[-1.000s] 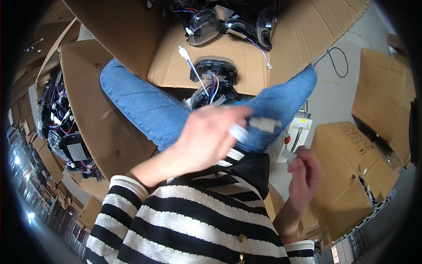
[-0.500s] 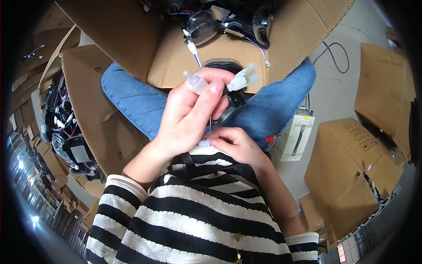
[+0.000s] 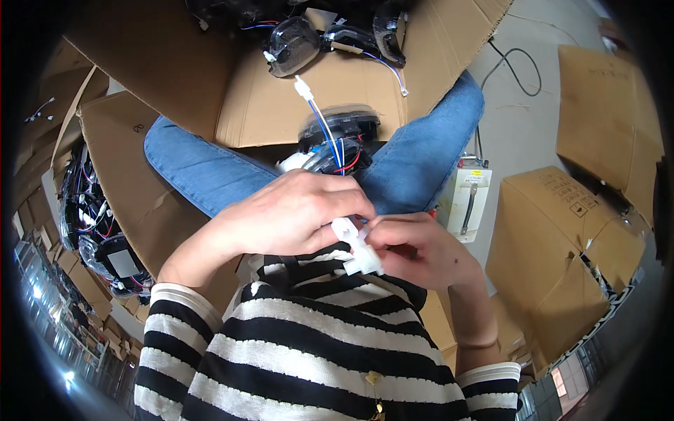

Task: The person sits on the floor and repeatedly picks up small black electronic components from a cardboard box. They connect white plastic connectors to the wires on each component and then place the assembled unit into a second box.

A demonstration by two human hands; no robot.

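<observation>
Close together in front of my waist, both hands are closed around white plastic wire connectors [image 3: 361,251]. My left hand [image 3: 291,214] is palm down, its curled fingers at the upper side of the connectors. My right hand [image 3: 428,247] pinches them from the right, with thumb and forefinger near the tips of my left fingers. Just beyond my hands, between my knees, lies a black lamp unit [image 3: 340,126] with red, blue and white wires. A small white plug [image 3: 304,88] on the end of a blue and white wire pair stands up from it. My fingers partly hide the connectors.
An open cardboard box [image 3: 260,116] ahead holds several dark lamp units [image 3: 295,45]. Another box [image 3: 144,189] stands to my left, beside wired lamp parts [image 3: 116,245]. A white battery-like block [image 3: 466,203] sits by my right knee. Closed cartons [image 3: 551,266] stand further right.
My left hand has come down from its raised position, bringing the connectors beside my right hand. My right hand has turned and shifted right. The lamp and its wires show more.
</observation>
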